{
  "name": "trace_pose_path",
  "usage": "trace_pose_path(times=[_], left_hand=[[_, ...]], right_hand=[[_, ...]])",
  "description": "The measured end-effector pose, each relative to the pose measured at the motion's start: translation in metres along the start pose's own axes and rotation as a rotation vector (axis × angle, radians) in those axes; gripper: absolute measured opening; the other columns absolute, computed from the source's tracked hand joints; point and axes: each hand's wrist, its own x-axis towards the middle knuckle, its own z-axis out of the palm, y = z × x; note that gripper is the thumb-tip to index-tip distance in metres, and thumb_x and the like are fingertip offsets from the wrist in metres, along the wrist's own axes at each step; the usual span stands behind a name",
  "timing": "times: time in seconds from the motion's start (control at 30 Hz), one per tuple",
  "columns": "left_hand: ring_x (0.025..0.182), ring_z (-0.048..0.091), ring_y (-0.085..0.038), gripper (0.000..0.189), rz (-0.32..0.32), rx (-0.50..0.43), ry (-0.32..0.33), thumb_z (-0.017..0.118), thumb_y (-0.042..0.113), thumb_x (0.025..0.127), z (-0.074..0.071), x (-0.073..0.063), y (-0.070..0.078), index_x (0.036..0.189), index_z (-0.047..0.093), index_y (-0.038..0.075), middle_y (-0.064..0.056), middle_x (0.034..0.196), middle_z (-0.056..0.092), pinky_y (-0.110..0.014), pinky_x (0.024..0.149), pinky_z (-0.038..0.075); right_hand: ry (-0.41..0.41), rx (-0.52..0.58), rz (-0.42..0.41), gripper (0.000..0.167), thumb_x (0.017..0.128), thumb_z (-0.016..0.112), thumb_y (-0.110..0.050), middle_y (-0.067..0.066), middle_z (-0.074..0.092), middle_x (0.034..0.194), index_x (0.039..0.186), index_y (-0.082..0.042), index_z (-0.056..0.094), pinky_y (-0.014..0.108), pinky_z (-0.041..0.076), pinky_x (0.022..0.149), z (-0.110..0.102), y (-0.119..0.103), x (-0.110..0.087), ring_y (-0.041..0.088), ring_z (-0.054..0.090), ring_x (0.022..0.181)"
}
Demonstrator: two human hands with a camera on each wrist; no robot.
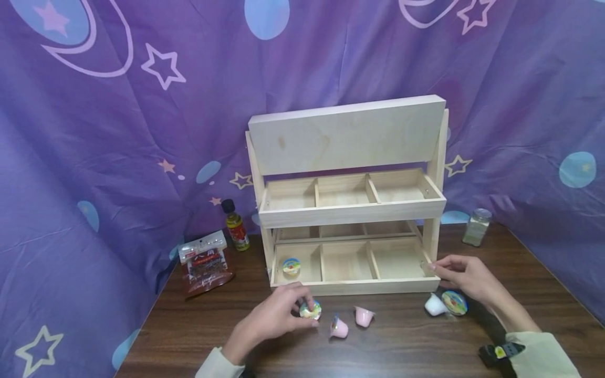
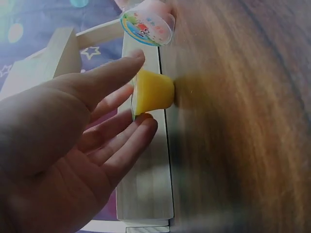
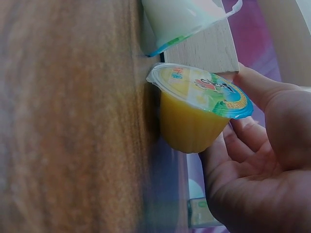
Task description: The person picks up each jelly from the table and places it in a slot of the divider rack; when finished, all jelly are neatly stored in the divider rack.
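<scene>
My left hand (image 1: 279, 312) reaches round a yellow jelly cup (image 2: 154, 91) that stands upright on the table, its printed lid (image 1: 310, 310) facing up. Loosely bent fingers lie at the lid's edge, and the thumb sits a little apart from the cup. At the right end of the wooden rack (image 1: 354, 287), my right hand (image 1: 472, 278) holds the lower tray's side wall, thumb over its rim and fingers outside. Below that hand is another yellow jelly cup (image 3: 194, 121), tilted beside a white jelly cup (image 1: 435, 305) lying on its side.
Two pink jelly cups (image 1: 339, 328) lie near the table's front middle. One lidded cup (image 1: 291, 266) sits in the lower tray's left compartment. A brown spice packet (image 1: 206, 268) and an oil bottle (image 1: 236, 228) stand left of the rack, a glass jar (image 1: 477, 228) right.
</scene>
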Motion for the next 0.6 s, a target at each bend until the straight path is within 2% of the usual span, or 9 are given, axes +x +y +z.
trace_pose_path(times=[0.1,0.23,0.4,0.6], left_hand=[[0.093,0.073,-0.007,0.026,-0.005,-0.017,-0.011,0.091,0.020,0.088,-0.0026,0.0003,-0.0008,0.105,0.072,0.014,0.001,0.105,0.077,-0.021,0.086,0.063],[0.100,0.076,-0.009,0.030,-0.020,-0.034,-0.030,0.089,0.019,0.090,-0.0045,0.0003,-0.0019,0.114,0.073,0.013,0.001,0.109,0.079,-0.024,0.091,0.064],[0.104,0.073,-0.008,0.034,0.000,-0.025,-0.038,0.090,0.019,0.089,-0.0072,-0.0009,-0.0052,0.119,0.074,0.014,0.003,0.114,0.078,-0.027,0.097,0.063],[0.104,0.074,-0.007,0.034,0.024,-0.026,-0.041,0.089,0.019,0.090,-0.0059,0.0011,-0.0090,0.121,0.074,0.015,0.002,0.116,0.078,-0.024,0.096,0.062]], right_hand=[[0.002,-0.010,0.003,0.047,0.105,0.074,-0.034,0.028,0.073,0.131,0.124,0.009,0.072,0.030,0.068,0.085,0.0001,0.0007,0.0006,0.004,0.075,0.096],[0.005,-0.008,0.008,0.048,0.105,0.074,-0.034,0.027,0.074,0.130,0.125,0.009,0.071,0.030,0.068,0.085,0.0001,0.0011,-0.0001,0.004,0.076,0.096],[0.002,0.020,-0.004,0.048,0.105,0.074,-0.034,0.026,0.076,0.125,0.126,0.010,0.070,0.031,0.067,0.086,0.0009,-0.0003,-0.0012,0.005,0.077,0.095],[0.011,0.012,-0.003,0.049,0.105,0.073,-0.034,0.026,0.076,0.126,0.126,0.010,0.070,0.031,0.068,0.085,-0.0001,0.0016,-0.0025,0.005,0.077,0.094]])
